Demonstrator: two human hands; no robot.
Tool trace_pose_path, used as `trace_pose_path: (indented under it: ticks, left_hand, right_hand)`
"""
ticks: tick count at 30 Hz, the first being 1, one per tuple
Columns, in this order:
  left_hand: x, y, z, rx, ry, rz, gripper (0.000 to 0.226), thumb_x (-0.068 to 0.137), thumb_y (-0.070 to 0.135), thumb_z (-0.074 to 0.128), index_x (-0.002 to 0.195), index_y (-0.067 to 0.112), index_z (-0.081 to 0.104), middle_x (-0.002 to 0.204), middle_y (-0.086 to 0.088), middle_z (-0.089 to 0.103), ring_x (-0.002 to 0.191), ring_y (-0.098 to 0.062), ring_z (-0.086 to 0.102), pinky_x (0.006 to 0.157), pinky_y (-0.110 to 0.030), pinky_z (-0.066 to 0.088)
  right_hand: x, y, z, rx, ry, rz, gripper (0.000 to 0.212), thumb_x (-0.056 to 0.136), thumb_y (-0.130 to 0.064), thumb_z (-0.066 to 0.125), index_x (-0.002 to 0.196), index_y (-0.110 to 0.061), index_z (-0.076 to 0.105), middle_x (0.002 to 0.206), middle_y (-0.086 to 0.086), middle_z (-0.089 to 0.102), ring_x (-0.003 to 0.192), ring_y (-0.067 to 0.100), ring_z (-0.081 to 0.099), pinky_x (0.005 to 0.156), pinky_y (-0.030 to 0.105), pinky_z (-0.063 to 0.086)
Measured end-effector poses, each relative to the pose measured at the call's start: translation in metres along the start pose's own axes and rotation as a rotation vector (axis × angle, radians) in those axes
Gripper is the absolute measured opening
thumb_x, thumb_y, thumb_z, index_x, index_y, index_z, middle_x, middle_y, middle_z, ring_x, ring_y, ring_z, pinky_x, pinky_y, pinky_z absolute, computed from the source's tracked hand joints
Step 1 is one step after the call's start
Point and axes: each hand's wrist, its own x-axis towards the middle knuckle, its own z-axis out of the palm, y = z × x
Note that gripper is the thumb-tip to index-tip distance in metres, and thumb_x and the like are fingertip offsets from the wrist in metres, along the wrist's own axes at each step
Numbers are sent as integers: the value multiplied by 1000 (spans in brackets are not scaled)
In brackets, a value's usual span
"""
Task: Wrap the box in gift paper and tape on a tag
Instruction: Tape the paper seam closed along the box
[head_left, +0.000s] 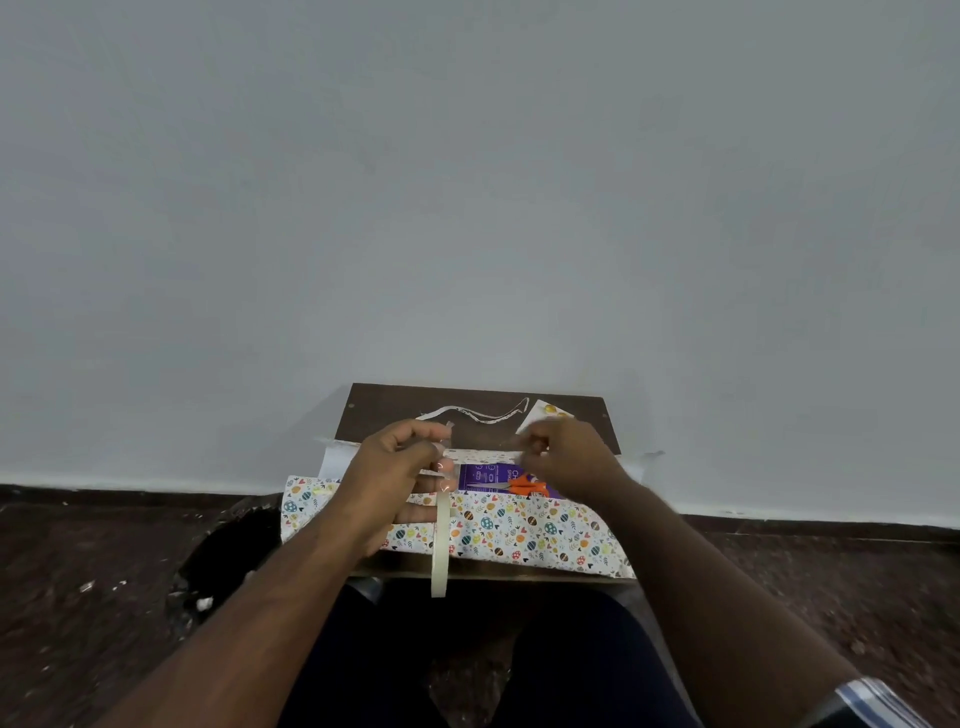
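Note:
A purple box (483, 477) lies on patterned gift paper (519, 535) spread over a small dark wooden table (395, 410). Orange-handled scissors (524, 487) rest on the box. My left hand (395, 467) holds a roll of clear tape (440, 540), which hangs edge-on from its fingers over the paper. My right hand (566, 457) pinches the pulled-out tape end, stretched between both hands above the box. A small tag (545, 415) with yellow marks lies at the table's back right, partly hidden by my right hand.
A thin strip of paper (478, 414) curls along the back of the table. A grey wall rises directly behind it. Dark speckled floor with scraps (202, 603) lies to the left and right. My knees sit below the table's front edge.

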Motion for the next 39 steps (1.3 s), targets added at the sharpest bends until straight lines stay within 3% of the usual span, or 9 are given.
trace_pose_path:
  ticks: [3, 6, 9, 14, 20, 27, 33, 37, 39]
  left_hand:
    - [-1, 3, 2, 13, -22, -3, 24, 98, 10, 59, 107, 25, 75, 90, -7, 75, 82, -25, 75, 65, -43, 62]
    - [-2, 8, 4, 36, -42, 3, 23, 100, 12, 59, 110, 25, 75, 91, -8, 75, 80, -23, 76, 64, -42, 61]
    - [-2, 12, 4, 50, -52, 10, 22, 101, 13, 59, 106, 26, 76, 87, -7, 75, 81, -23, 76, 63, -38, 60]
    - [4, 22, 2, 72, -74, 31, 23, 102, 15, 58, 114, 27, 73, 88, -6, 74, 78, -20, 75, 57, -33, 57]
    - [19, 36, -14, -5, -7, 54, 30, 99, 13, 62, 126, 27, 66, 97, -12, 76, 82, -25, 76, 58, -35, 58]
    - [40, 45, -25, -83, 7, 52, 25, 99, 11, 62, 122, 20, 65, 92, -11, 73, 80, -27, 75, 59, -35, 59]
    - [52, 47, -31, -102, 21, 47, 22, 100, 13, 62, 121, 21, 66, 93, -11, 74, 86, -27, 77, 60, -35, 60]
    - [56, 46, -32, -99, 12, 45, 21, 100, 15, 62, 119, 21, 67, 92, -9, 74, 86, -26, 77, 61, -36, 60]
    - [57, 45, -32, -96, 13, 43, 21, 100, 15, 62, 119, 22, 67, 93, -10, 75, 84, -25, 77, 60, -36, 60]
  right_hand:
    - [-5, -31, -15, 368, 117, -124, 30, 92, -26, 72, 122, -24, 71, 100, -14, 73, 86, -3, 67, 81, 18, 52]
    - [-4, -57, -19, 338, 71, -252, 38, 93, -20, 72, 130, -25, 67, 116, -15, 71, 92, -15, 63, 78, 4, 47]
    - [4, -66, -21, 227, 41, -279, 40, 92, -19, 72, 132, -23, 67, 122, -11, 71, 90, -10, 62, 79, 6, 44]
    - [19, -72, -21, 176, 78, -320, 24, 91, -9, 69, 113, -16, 74, 89, -15, 69, 81, -1, 64, 76, 13, 50]
    - [50, -49, -25, 505, 143, -62, 22, 87, -1, 67, 104, -15, 71, 79, 1, 74, 68, 7, 72, 67, 27, 59]
    - [105, -22, 36, 397, 11, 172, 14, 86, -1, 71, 91, -15, 69, 89, 3, 70, 76, 13, 68, 56, 19, 49]
    - [140, -13, 71, 217, -99, 223, 16, 86, -4, 74, 89, -19, 68, 97, 2, 69, 95, 17, 65, 86, 35, 58]
    - [150, -7, 81, 123, -117, 220, 17, 89, -3, 68, 86, -19, 67, 81, -7, 64, 77, 3, 58, 68, 22, 47]
    - [152, -6, 81, 107, -134, 213, 15, 90, -6, 68, 84, -20, 66, 80, -7, 65, 79, 6, 60, 70, 23, 49]
